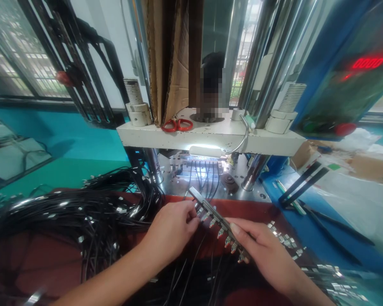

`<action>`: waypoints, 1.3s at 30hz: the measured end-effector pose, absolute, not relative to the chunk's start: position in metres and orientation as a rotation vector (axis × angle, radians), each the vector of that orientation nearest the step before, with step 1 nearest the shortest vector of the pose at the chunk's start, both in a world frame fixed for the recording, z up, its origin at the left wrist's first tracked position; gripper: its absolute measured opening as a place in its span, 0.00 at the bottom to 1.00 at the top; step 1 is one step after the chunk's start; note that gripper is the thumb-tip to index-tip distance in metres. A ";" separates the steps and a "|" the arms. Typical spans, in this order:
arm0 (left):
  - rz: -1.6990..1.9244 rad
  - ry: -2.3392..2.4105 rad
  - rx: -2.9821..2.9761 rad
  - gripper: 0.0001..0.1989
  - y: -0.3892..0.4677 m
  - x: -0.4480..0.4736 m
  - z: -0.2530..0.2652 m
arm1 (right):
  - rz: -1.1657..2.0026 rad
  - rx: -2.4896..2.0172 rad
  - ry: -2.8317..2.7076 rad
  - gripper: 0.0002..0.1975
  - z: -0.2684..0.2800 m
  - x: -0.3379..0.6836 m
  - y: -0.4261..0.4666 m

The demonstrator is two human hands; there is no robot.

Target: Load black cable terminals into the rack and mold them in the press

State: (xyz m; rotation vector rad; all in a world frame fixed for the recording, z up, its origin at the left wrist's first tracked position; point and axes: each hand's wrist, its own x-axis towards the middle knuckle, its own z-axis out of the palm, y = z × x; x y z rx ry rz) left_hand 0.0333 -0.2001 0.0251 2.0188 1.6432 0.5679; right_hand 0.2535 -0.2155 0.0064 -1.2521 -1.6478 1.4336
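My right hand (258, 244) grips a long metal bar fixture (216, 217), thumb on top, and holds it slanted over the bench. A row of small metal cable connectors (227, 241) sticks out along the bar's near side, and thin black cables (196, 259) hang below. At the bar's upper left end, my left hand (175, 227) is closed, thumb and forefinger pinched on a cable connector mostly hidden by the fingers. Behind the bar stands a press with a lit metal bed (199, 172), where several black cables lie.
A thick bundle of black cables (115, 204) lies at left. Red-handled scissors (177, 124) rest on the press plate (268, 142). At right are more connector ends (284, 236), black tongs (335, 229) and a control box with a red display (368, 63). A person's head (212, 80) shows behind the press.
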 end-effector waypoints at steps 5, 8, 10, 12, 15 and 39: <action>0.559 1.638 2.070 0.06 -0.200 0.034 0.022 | 1.444 -1.230 -1.647 0.20 0.006 0.254 -0.216; 0.561 1.629 2.096 0.06 -0.199 0.034 0.023 | 1.412 -1.222 -1.675 0.19 0.006 0.254 -0.216; 0.567 1.614 2.108 0.06 -0.198 0.035 0.024 | 1.399 -1.229 -1.686 0.19 0.006 0.254 -0.216; 0.573 1.599 2.105 0.06 -0.197 0.035 0.025 | 1.402 -1.244 -1.678 0.20 0.006 0.254 -0.216; 0.561 1.584 2.106 0.05 -0.196 0.036 0.027 | 1.394 -1.241 -1.695 0.20 0.006 0.254 -0.216; 0.620 1.574 2.165 0.07 -0.198 0.035 0.025 | 1.375 -1.240 -1.720 0.21 0.006 0.255 -0.216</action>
